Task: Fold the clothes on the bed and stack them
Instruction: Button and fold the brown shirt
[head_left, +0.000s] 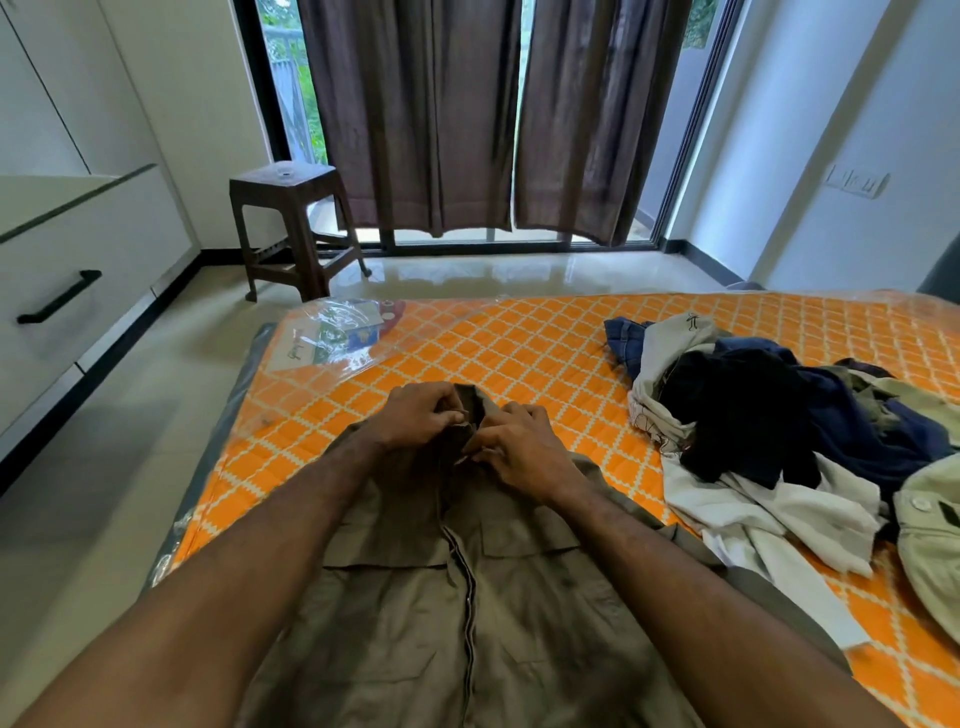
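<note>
An olive shirt (467, 597) lies front-up on the near part of a bed (545, 353), its collar pointing away from the viewer and its buttoned placket running down the middle between two chest pockets. Both hands work at the collar: the left hand (421, 413) has its fingers curled round the collar's left edge, and the right hand (519, 447) pinches the fabric just beside it at the top of the placket, so that the two hands nearly touch. The forearms reach in from the bottom corners across the shirt. The bed carries an orange mattress with a white lattice pattern, wrapped in clear plastic. To the right, well apart from the shirt, sits a loose pile of clothes (769, 431) in white, black, navy and pale green, unfolded. A plastic packet (337, 332) rests at the far left corner of the mattress. Beyond the bed stand a brown stool (291, 223) and dark curtains (467, 114) over a glass door. White drawers (78, 249) line the left wall.
</note>
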